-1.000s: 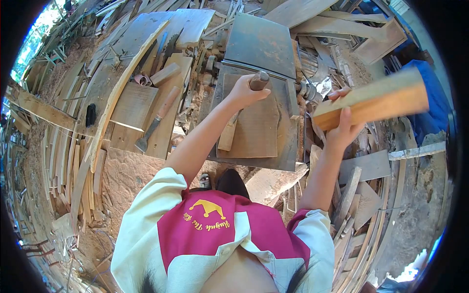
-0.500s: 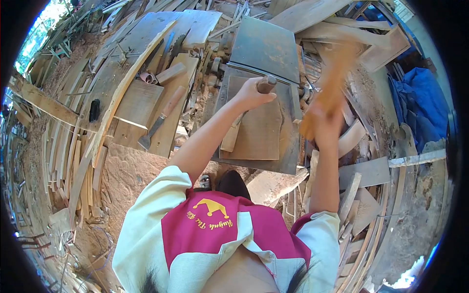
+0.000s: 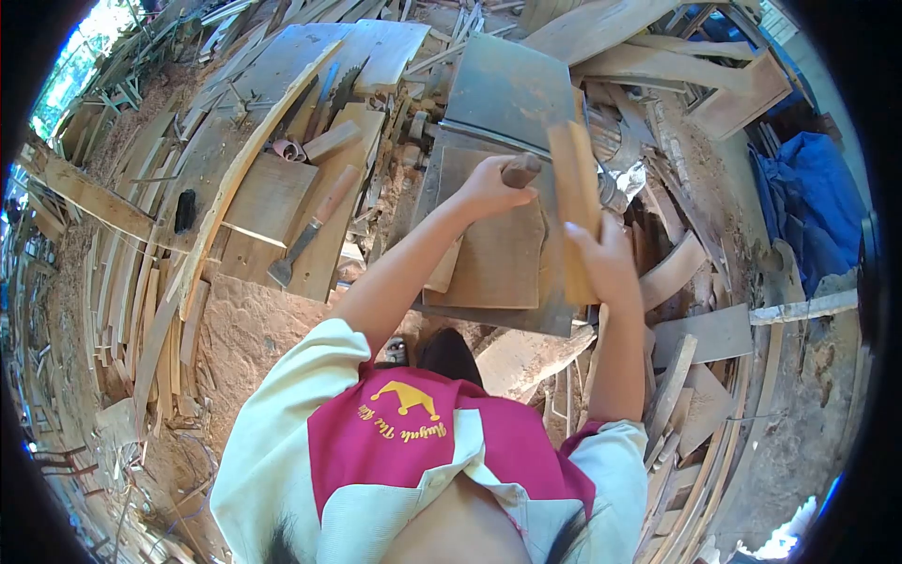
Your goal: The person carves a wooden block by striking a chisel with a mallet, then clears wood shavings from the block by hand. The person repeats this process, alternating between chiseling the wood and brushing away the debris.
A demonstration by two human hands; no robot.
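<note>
My left hand [image 3: 487, 191] is closed around the wooden handle of a chisel [image 3: 521, 170], whose top end shows above my fist. The chisel's lower part is hidden behind that hand. Below it lies a flat brown board [image 3: 498, 268] with a smaller piece of wood [image 3: 442, 268] at its left side. My right hand [image 3: 611, 263] grips a thick piece of wood [image 3: 575, 169], slightly blurred, upright just right of the chisel handle. Both boards rest on a dark flat worktop [image 3: 554, 318].
A second chisel [image 3: 315, 226] lies on planks to the left, near a toothed saw blade [image 3: 346, 89] and a wood block [image 3: 331, 141]. A metal plate [image 3: 512, 89] stands beyond the worktop. Stacked offcuts surround me, with a blue tarp [image 3: 813, 207] at right.
My right hand has swung the piece of wood leftward, from raised at the right to beside the chisel handle. My left hand stays nearly in place on the chisel.
</note>
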